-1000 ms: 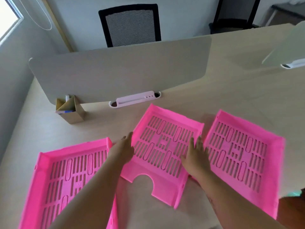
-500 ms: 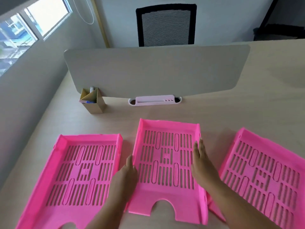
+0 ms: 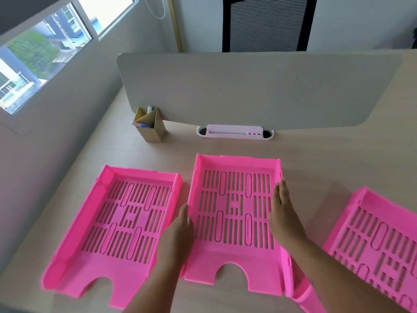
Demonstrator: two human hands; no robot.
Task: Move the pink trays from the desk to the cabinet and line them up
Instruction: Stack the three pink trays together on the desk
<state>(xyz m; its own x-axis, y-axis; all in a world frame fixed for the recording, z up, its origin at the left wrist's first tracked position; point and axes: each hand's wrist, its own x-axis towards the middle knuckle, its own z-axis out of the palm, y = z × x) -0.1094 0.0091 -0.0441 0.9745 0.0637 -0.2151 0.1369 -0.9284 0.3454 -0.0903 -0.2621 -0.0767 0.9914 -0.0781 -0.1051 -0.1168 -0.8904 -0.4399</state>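
Note:
Three pink slotted trays lie flat on the pale wooden desk (image 3: 327,159). The left tray (image 3: 126,213) and the middle tray (image 3: 234,204) sit side by side, notched fronts toward me. The right tray (image 3: 383,240) lies apart and is turned at an angle. My left hand (image 3: 178,231) presses flat against the middle tray's left wall. My right hand (image 3: 282,213) lies along its right wall, fingers straight, so the tray is clamped between both palms. A further pink strip (image 3: 309,297) pokes out under my right forearm.
A grey divider panel (image 3: 259,91) stands across the desk behind the trays. A cardboard pen holder (image 3: 150,126) and a white cable slot (image 3: 234,132) sit at its foot. A black mesh chair (image 3: 268,23) is beyond, with a wall and window (image 3: 33,53) on the left.
The middle tray has been turned from a slant to square beside the left tray, with both hands on its sides. My view has swung left, pushing the right tray toward the frame edge.

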